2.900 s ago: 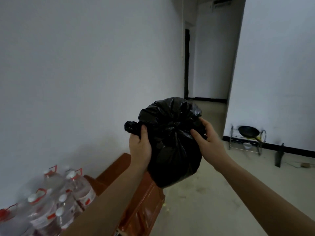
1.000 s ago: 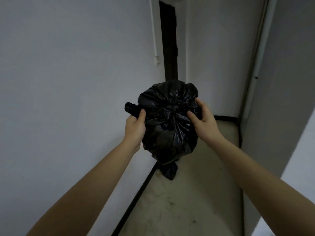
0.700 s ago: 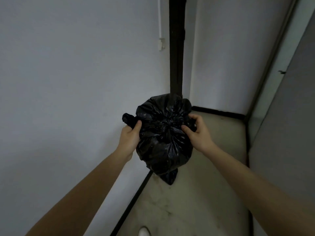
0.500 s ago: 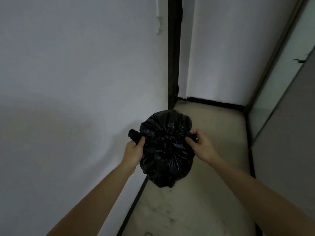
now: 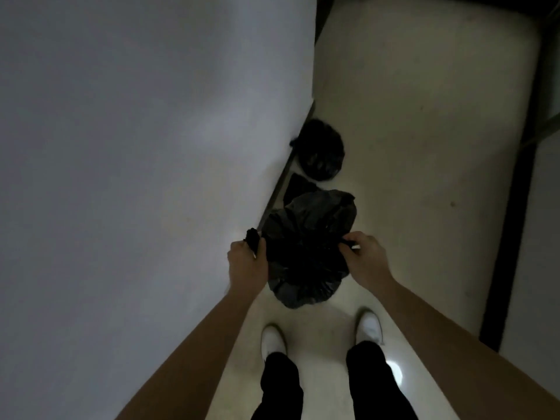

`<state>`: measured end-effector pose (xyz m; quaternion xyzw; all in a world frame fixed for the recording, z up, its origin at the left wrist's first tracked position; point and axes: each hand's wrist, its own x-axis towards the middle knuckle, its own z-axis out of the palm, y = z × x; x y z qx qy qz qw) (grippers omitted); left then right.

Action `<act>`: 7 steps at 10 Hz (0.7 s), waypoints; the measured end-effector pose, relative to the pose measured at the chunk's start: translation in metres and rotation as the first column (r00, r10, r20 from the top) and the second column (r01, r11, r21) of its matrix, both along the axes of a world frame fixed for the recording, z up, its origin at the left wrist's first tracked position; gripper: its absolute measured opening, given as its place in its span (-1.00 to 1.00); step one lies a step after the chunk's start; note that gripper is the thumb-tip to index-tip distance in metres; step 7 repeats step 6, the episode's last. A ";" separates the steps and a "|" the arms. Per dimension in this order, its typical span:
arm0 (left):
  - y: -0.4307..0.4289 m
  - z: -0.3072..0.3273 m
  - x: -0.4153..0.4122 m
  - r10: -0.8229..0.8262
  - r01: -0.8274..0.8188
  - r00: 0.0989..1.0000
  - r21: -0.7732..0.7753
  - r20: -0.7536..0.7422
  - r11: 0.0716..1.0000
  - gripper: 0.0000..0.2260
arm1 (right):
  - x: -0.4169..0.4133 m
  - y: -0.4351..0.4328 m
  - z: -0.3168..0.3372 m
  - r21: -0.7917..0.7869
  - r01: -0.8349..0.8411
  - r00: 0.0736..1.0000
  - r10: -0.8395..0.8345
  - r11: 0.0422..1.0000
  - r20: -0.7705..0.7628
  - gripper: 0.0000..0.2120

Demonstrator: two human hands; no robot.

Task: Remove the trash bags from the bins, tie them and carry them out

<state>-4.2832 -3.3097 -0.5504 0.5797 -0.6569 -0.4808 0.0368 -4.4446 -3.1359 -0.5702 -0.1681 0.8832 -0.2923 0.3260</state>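
A full black trash bag [image 5: 306, 250] hangs low over the pale floor, just in front of my feet. My left hand [image 5: 247, 262] grips a gathered tail of plastic on the bag's left side. My right hand [image 5: 365, 256] pinches another tail on its right side. A second black trash bag [image 5: 321, 153] lies on the floor further ahead, against the foot of the white wall. A small flat piece of black plastic [image 5: 298, 187] lies between the two bags.
A white wall [image 5: 136, 177] with a dark skirting strip runs along my left. A dark door frame or wall edge [image 5: 512, 192] bounds the narrow corridor on the right. My white shoes [image 5: 272, 341] stand on the pale floor [image 5: 409, 116].
I have walked from the room down the corridor. My view has tipped down to the floor and the bag has come down from chest height to near the floor. Both hands keep their grip.
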 end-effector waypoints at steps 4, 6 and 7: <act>0.000 -0.266 0.021 0.328 -0.337 0.938 0.072 0.116 0.939 -0.81 | 0.036 -0.044 -0.302 0.043 -0.119 0.964 0.105 0.992 0.243 -0.74; 0.001 -0.320 0.029 0.239 -0.255 0.963 0.134 0.123 0.958 -0.87 | 0.034 -0.054 -0.359 0.027 -0.149 0.937 0.133 0.988 0.323 -0.70; 0.001 -0.320 0.029 0.239 -0.255 0.963 0.134 0.123 0.958 -0.87 | 0.034 -0.054 -0.359 0.027 -0.149 0.937 0.133 0.988 0.323 -0.70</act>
